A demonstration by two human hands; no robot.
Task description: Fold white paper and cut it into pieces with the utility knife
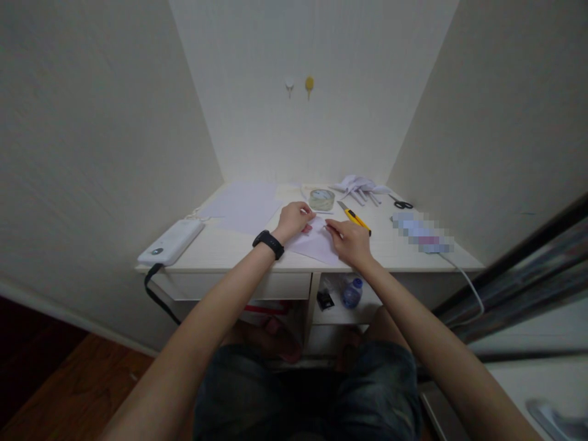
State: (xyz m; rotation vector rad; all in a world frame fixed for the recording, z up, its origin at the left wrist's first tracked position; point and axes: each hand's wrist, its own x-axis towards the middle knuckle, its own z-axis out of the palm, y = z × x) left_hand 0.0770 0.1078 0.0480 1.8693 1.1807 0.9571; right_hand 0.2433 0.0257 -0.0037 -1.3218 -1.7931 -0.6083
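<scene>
Head view. The work in hand is a small white paper sheet (316, 248), lying at the near middle of the white wooden desk (215, 248), between the two bare hands. The right hand (350, 242) has thumb and forefinger pinched together on the sheet's far right edge. The left hand (296, 222), a black-strapped watch (269, 244) on its wrist, has curled fingers at the far left edge; whether they grip or merely press cannot be told.

Progress, as judged: partway. A bundle of folded and rolled white paper (358, 185) lies far right, apparently already shaped. The sheet in hand looks unfinished, and large flat white sheets (241, 205) at far left look unworked. A clear tape roll (321, 199), a yellow-and-black box cutter (354, 219) and black-handled scissors (403, 205) lie beyond or right of the hands, none held.

Hard to make out: the fingers cover the sheet's far edge, so any fold there is unclear. The item at right is pixelated. Both forearms are cut off by the frame.
</scene>
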